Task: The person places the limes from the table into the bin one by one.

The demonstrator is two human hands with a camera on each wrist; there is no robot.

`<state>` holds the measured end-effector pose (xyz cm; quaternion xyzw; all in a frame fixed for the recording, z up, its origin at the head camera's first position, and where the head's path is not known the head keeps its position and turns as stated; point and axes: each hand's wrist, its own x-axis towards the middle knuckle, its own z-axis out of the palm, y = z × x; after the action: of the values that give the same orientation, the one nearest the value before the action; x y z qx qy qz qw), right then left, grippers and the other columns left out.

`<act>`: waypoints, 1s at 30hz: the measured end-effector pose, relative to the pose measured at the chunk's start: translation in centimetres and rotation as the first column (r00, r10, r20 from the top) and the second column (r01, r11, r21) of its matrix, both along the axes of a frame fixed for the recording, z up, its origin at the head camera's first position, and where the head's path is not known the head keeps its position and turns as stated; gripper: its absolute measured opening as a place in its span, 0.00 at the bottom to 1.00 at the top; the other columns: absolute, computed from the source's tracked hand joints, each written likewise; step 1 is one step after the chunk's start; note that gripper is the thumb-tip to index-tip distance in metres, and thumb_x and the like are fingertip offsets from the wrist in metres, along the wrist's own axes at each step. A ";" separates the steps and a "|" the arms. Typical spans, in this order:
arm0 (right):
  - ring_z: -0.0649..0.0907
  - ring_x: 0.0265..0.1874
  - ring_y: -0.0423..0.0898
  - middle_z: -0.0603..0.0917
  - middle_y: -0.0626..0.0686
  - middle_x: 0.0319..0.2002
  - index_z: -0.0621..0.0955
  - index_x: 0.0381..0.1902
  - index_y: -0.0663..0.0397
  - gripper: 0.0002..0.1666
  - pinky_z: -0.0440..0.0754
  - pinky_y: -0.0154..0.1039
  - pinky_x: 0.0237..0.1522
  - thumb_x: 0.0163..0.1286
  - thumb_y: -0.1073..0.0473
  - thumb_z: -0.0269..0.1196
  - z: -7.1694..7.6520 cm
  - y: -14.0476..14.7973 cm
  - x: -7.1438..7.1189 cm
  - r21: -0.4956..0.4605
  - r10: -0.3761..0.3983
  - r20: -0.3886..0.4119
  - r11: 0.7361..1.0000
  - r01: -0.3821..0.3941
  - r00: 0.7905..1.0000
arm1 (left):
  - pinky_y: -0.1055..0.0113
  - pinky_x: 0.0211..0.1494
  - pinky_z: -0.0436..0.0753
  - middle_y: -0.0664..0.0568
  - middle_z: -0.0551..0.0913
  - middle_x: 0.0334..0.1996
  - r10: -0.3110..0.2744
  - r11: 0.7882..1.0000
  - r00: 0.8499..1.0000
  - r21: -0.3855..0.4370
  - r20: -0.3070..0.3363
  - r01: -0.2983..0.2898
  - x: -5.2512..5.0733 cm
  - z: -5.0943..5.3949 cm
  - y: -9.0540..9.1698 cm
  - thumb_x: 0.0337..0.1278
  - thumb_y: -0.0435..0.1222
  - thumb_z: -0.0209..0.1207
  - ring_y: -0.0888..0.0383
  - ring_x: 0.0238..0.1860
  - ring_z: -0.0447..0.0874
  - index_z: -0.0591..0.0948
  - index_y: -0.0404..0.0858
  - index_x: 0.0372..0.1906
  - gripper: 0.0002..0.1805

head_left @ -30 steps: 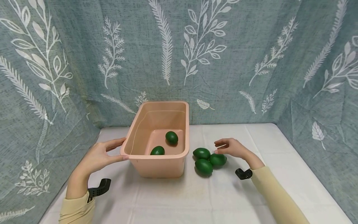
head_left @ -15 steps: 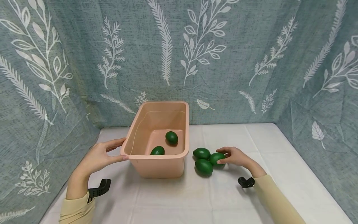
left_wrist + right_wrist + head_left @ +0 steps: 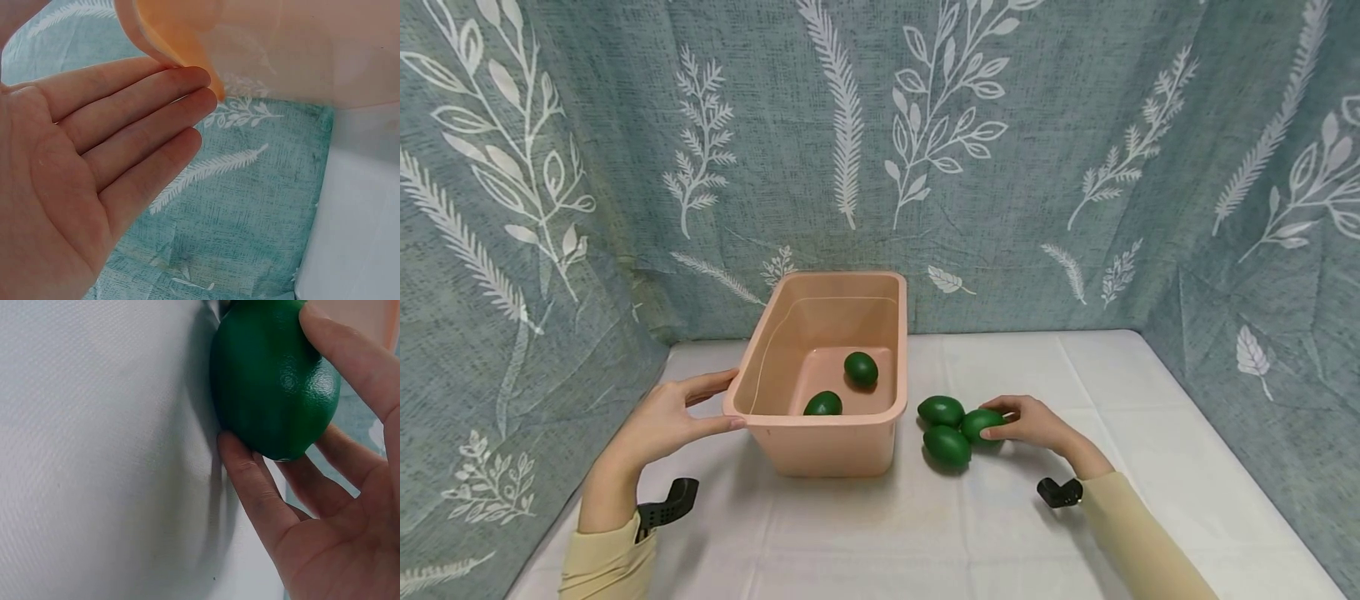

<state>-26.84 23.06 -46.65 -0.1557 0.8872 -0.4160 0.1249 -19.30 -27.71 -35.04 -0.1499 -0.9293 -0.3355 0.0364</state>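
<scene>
A peach-coloured plastic bin [image 3: 831, 446] stands on the table, with two glossy green limes [image 3: 861, 369] on its floor. My left hand [image 3: 658, 421] spans the bin's near left corner and touches the rim with straight fingers and thumb; in the left wrist view its fingers [image 3: 137, 112] lie extended against the rim. Right of the bin, three more limes sit close together. My right hand [image 3: 1033, 427] holds the rightmost lime [image 3: 977, 425] between thumb and fingers. In the right wrist view this lime [image 3: 269, 381] is low by the white cloth, the thumb on one side and fingers at its end.
The lime at the back [image 3: 940, 411] and the lime at the front [image 3: 947, 447] adjoin the held one. A white cloth [image 3: 865, 542] covers the table. Blue-green leaf-patterned fabric [image 3: 1037, 283] rises behind and at both sides. Each wrist wears a black camera mount [image 3: 1060, 492].
My right hand has come down and toward the viewer onto the rightmost lime and taken hold of it. The left hand and the bin have stayed in place.
</scene>
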 end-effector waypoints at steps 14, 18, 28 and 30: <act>0.83 0.45 0.48 0.82 0.52 0.52 0.80 0.54 0.47 0.29 0.80 0.43 0.47 0.56 0.43 0.70 1.4 -0.2 -0.1 -0.038 -0.018 -0.011 0.999 0.017 1.000 | 0.43 0.58 0.74 0.51 0.75 0.62 0.002 1.000 1.000 -0.002 -0.003 -0.002 0.2 0.1 -0.1 0.47 0.55 0.68 0.42 0.62 0.73 0.73 0.47 0.65 0.38; 0.83 0.45 0.47 0.82 0.51 0.52 0.80 0.54 0.46 0.29 0.80 0.44 0.48 0.56 0.43 0.70 2.8 -0.3 -0.4 -0.048 -0.001 -0.017 0.999 0.000 1.000 | 0.42 0.58 0.74 0.51 0.75 0.62 0.005 1.000 1.000 -0.004 0.002 -0.005 0.2 0.1 0.0 0.47 0.55 0.68 0.42 0.62 0.73 0.73 0.47 0.65 0.38; 0.83 0.47 0.49 0.82 0.52 0.52 0.80 0.55 0.45 0.29 0.81 0.45 0.48 0.57 0.43 0.70 6.3 -0.8 -1.7 -0.036 0.051 -0.071 0.998 -0.053 0.996 | 0.41 0.58 0.74 0.51 0.75 0.63 0.009 1.000 1.000 -0.010 0.015 -0.009 0.3 0.2 0.1 0.47 0.56 0.67 0.42 0.63 0.73 0.72 0.49 0.66 0.39; 0.83 0.47 0.49 0.81 0.52 0.53 0.79 0.55 0.44 0.29 0.81 0.45 0.48 0.56 0.43 0.70 7.1 -1.1 -2.0 -0.032 0.057 -0.077 0.998 -0.059 0.995 | 0.41 0.58 0.74 0.51 0.75 0.63 0.008 1.000 1.000 -0.009 0.014 -0.008 0.3 0.2 0.0 0.47 0.56 0.67 0.42 0.62 0.73 0.72 0.49 0.66 0.39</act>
<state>-28.81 21.95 -39.55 -0.1992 0.8793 -0.4209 0.1003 -19.05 -27.68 -34.88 -0.1439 -0.9317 -0.3322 0.0305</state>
